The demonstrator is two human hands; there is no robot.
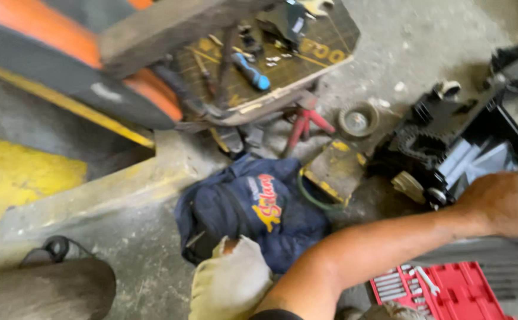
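Down on the concrete floor, at its left edge, a yellow painted strip runs beside a grey shoe. Next along, an orange and black machine body leans over a dark board at the far edge of the floor; it carries a blue-handled screwdriver and small loose bits. Below that lies a crumpled navy cloth with a pale glove or rag touching its near side, and a red-handled tool just beside a small round wheel. One bare arm, apparently the right, crosses from the near edge toward the right, and the right hand rests on the black plastic assembly, which sits at the floor's right edge with toothed gears and grey panels showing. Its grip looks curled over the housing's near rim, yet the fingers are cut off by the frame, so I cannot tell whether it is closed on anything. The left hand is out of view. A red socket tray lies near, just under the forearm. To work this well, I judge the housing should be steadied flat, with small fasteners kept on the board rather than loose on the floor.
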